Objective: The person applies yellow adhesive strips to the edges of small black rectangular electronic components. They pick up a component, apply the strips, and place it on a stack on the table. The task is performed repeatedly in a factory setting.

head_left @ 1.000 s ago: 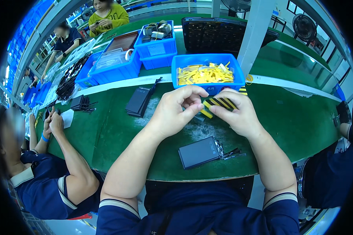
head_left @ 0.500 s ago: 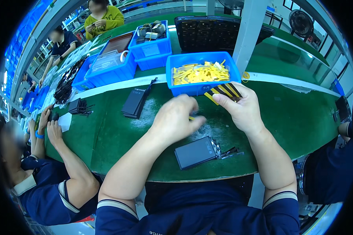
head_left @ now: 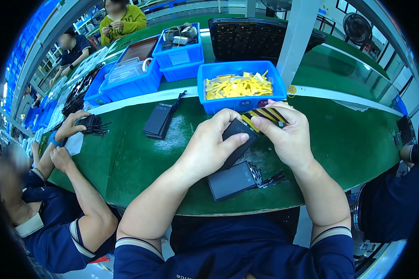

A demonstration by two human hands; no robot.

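Observation:
My left hand is closed round a flat black battery, which is tilted above the table. My right hand pinches yellow-and-black striped strips between thumb and fingers. Their left end meets the top end of the battery, where my left fingers are close by. Whether a strip is stuck to the battery, I cannot tell. Just below, a stack of similar black batteries lies on the green table, with thin dark leads at its right end. Another battery stack rests to the left.
A blue bin of yellow strip pieces stands just beyond my hands. More blue bins are at the back left. A grey post rises behind the bin. A co-worker's hands handle dark batteries at left.
My left hand, empty of any battery before, now holds one up against the strips. The right hand has shifted slightly down. At left, the co-worker's hand has moved right to the dark batteries.

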